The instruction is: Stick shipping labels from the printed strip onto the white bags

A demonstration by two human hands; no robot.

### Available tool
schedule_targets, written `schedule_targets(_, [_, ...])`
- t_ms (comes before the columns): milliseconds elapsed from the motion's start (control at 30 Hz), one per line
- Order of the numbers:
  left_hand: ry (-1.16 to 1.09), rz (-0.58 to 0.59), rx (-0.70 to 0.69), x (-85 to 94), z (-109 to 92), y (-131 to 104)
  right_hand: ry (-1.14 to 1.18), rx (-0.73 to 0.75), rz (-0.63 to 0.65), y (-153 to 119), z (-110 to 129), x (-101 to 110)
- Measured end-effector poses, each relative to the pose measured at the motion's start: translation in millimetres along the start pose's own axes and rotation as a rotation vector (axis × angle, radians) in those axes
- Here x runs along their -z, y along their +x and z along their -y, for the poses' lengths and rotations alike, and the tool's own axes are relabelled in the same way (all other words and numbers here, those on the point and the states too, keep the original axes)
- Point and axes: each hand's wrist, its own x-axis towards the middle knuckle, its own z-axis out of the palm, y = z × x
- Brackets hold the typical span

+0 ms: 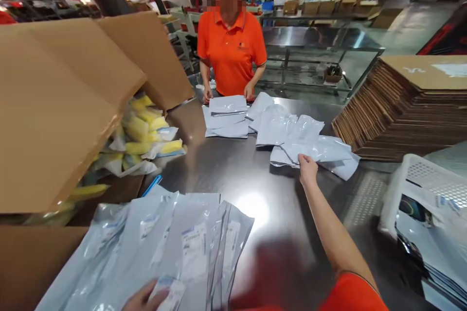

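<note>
One left hand [146,296] on several labelled bags [164,243], grip unclear; right hand [308,169] pinching one white bag [280,156].

Packing workshop (steel tables [288,34], stacked flattened cartons [412,107], mailing bags [160,243]).

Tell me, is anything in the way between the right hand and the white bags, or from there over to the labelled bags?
Nothing visible: the right hand is at the near edge of the loose white bags, and only open tabletop lies between them and the labelled bags under the left hand.
</note>
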Motion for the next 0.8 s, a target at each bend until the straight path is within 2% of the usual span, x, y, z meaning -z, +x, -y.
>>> schedule_targets(67, [-0.039,0.045,-0.059,-2.4,-0.7,-7.8,0.125,-0.023,0.078,-50.5,18.3,12.2])
schedule_targets(200, [-0.155,0.148,-0.064,-5.9,6.8,-20.1,0.595,-0.021,0.333,-157.2,72.9,23.6])
schedule_targets(233, [-0.192,0.17,-0.045,-6.3,12.0,-23.6,0.657,-0.01,0.392,-185.4,85.7,22.1])
schedule_targets(300, [-0.259,0.219,-0.027,-6.4,23.8,-34.6,0.627,0.011,0.498,-245.5,103.8,14.5])
schedule_targets(400, [-0.326,0.261,-0.053,-3.8,40.4,-59.4,0.455,0.077,0.681,-337.1,102.8,-6.6])
schedule_targets(500, [-0.354,0.264,-0.131,4.1,55.5,-84.1,0.261,0.177,0.966,-409.6,70.1,-33.0])
schedule_targets(567, [-0.34,0.228,-0.191,12.0,65.3,-95.2,0.098,0.155,1.171,-439.6,42.9,-44.4])
schedule_targets(633, [-0.342,0.156,-0.221,20.5,75.7,-100.9,-0.056,0.08,1.287,-454.5,21.6,-44.6])
schedule_targets(700, [-0.393,0.097,-0.218,27.7,86.8,-101.8,-0.122,0.035,1.286,-456.3,10.8,-33.4])
schedule_targets(800, [-0.53,0.038,-0.192,34.6,102.7,-98.1,-0.134,-0.016,1.18,-442.0,6.2,-5.5])
